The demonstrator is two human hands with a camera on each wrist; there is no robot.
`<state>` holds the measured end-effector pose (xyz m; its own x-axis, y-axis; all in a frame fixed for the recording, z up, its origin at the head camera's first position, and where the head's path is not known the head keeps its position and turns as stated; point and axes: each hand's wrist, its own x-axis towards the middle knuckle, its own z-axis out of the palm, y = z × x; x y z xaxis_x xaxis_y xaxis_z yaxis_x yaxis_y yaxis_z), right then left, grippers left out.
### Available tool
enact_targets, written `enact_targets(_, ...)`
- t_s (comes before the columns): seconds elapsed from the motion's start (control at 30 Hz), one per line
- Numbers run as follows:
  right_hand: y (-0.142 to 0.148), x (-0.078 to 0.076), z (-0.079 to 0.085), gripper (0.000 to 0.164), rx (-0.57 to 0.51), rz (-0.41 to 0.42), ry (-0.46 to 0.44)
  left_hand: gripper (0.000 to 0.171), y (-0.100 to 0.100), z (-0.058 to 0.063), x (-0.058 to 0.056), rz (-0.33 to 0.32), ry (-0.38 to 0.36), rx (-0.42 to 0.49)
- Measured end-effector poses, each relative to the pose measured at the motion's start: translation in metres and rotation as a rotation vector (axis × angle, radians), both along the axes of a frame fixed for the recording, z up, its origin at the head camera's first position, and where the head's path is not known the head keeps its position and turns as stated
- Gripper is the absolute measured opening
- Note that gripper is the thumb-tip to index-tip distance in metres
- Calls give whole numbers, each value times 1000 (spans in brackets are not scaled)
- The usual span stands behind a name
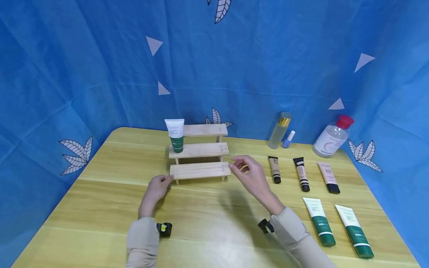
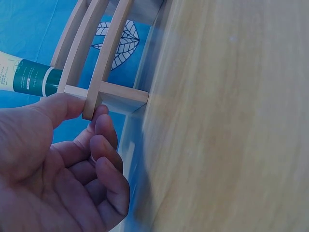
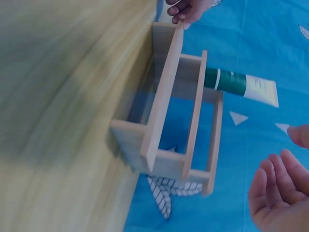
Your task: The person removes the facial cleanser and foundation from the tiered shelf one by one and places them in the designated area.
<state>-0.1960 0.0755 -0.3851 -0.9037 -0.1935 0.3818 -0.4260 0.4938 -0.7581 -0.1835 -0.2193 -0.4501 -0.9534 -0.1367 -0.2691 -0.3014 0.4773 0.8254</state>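
A small three-step wooden stand [image 1: 200, 170] stands toward the back of the table. My left hand [image 1: 157, 190] pinches the left end of its lowest step between thumb and fingers; the left wrist view shows the thumb [image 2: 65, 107] on top and fingertips below. My right hand [image 1: 252, 175] is just off the right end of that step, fingers loosely bent around nothing. In the right wrist view a gap separates the right hand [image 3: 282, 193] from the stand. A white and green tube [image 1: 176, 136] stands cap down on the left of the middle step.
On the right lie two more white-green tubes [image 1: 320, 222], a beige tube [image 1: 274, 169], a black-capped striped tube [image 1: 301, 174] and a pink tube [image 1: 328, 177]. Behind them are a gold-capped bottle [image 1: 279, 131], blue nail polish [image 1: 288, 140] and a red-capped bottle [image 1: 333, 137]. A blue curtain [image 1: 214, 67] hangs behind.
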Motion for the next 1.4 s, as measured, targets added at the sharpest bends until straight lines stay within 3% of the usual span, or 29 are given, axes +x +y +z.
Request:
enact_targets(0.27, -23, -14, 10, 22, 2, 72, -24, 37, 2, 1, -2, -5, 14, 0)
enact_targets(0.7, -68, -44, 5, 28, 118, 178, -50, 37, 0, -4, 1, -9, 18, 5)
enact_targets(1.03, -103, -64, 2, 37, 248, 213, -151, 37, -3, -5, 6, 0, 4, -6)
enact_targets(1.4, -125, -76, 11, 50, 232, 211, -245, 36, -1, -5, 3, -15, 39, 6)
